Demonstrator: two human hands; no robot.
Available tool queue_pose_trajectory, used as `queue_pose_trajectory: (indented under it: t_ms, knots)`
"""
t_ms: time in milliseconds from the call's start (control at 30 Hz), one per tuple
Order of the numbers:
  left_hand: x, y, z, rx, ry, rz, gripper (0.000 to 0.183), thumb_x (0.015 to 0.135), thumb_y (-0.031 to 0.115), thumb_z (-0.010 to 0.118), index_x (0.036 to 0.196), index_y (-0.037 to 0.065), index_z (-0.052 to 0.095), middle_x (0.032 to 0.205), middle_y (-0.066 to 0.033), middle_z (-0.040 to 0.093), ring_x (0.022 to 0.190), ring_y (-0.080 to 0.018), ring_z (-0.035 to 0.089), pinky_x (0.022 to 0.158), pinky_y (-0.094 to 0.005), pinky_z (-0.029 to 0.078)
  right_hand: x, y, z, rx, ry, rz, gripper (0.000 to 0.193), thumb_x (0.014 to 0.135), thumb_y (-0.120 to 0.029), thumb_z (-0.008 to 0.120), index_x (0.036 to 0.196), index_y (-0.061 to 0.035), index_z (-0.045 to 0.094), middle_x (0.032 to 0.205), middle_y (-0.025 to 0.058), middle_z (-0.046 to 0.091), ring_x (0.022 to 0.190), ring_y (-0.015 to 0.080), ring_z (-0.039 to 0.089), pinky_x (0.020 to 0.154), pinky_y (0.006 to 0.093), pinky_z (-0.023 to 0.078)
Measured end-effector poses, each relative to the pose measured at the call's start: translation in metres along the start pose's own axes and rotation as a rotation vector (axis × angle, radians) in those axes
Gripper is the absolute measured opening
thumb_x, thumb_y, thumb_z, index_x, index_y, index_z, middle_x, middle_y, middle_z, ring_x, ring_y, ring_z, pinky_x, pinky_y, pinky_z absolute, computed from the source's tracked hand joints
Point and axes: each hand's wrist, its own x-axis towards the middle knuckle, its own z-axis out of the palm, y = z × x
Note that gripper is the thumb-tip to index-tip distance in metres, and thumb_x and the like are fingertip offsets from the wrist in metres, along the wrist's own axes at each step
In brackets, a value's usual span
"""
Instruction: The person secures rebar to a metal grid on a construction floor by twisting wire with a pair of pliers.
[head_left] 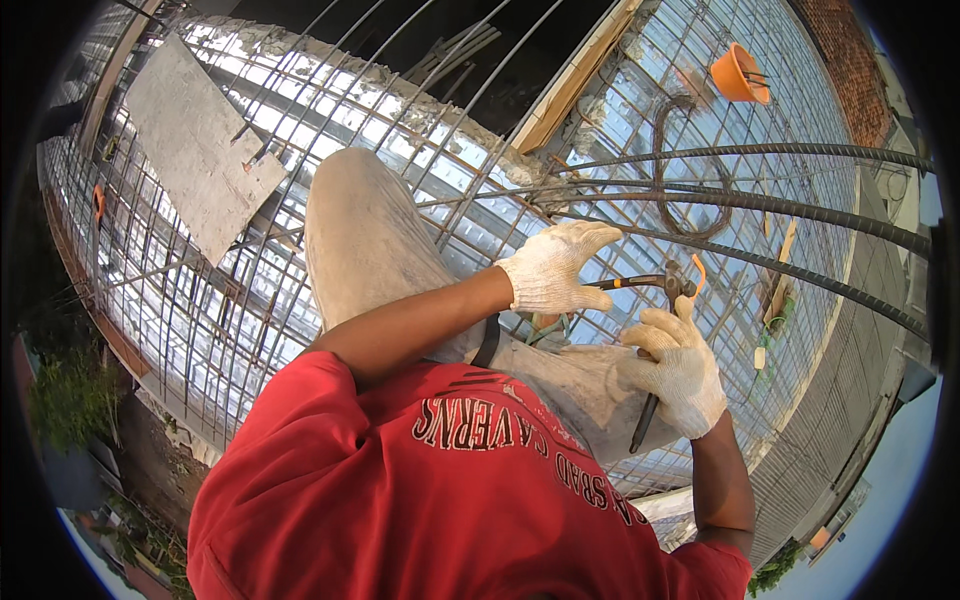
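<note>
My left hand (562, 265), in a white knitted glove, is open, with its thumb apart from the outstretched fingers. Just beyond the thumb lies the orange-banded handle of a dark tool that looks like pincers (676, 284); I cannot tell whether they touch. My gloved right hand (676, 372) is closed around the tool's other handle, whose dark end sticks out below the palm. The two handles stand wide apart. An orange curved strip (698, 276) shows beside the tool's head. Thick ribbed rebars (760, 203) sweep rightward past both hands.
A rebar mesh (215, 330) covers shiny metal decking around my bent legs. A grey board (195, 140) lies on it at left. An orange bucket (740, 74) and coiled tie wire (662, 165) are at the far right. Beyond a timber edge (575, 75) is a dark opening crossed by bars.
</note>
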Motion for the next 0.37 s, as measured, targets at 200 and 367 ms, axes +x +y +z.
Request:
queue_pose_trajectory:
  t_ms: [200,367]
  knots:
    - [-0.029,-0.013,0.002,-0.905,-0.119,-0.533,0.037,0.105,0.016,0.066,0.14,0.003,0.065,0.128,-0.0098,0.075,0.115,-0.0213,0.072,0.101,-0.0361,0.057,0.04,-0.021,0.038,0.074,0.536,0.067,0.046,0.08,-0.002,0.077,0.123,-0.0174,0.076,0.127,0.0135,0.067,0.126,0.0343,0.062,0.103,0.0532,0.052]
    - [-0.016,-0.027,-0.008,-0.829,0.291,-0.455,0.037,0.108,0.029,0.068,0.138,0.007,0.065,0.124,-0.0096,0.075,0.118,-0.0222,0.07,0.103,-0.0363,0.055,0.058,0.009,0.102,1.772,0.296,0.581,0.099,0.092,-0.049,0.08,0.171,-0.025,0.027,0.165,0.0265,0.04,0.143,0.0432,0.054,0.116,0.058,0.048]
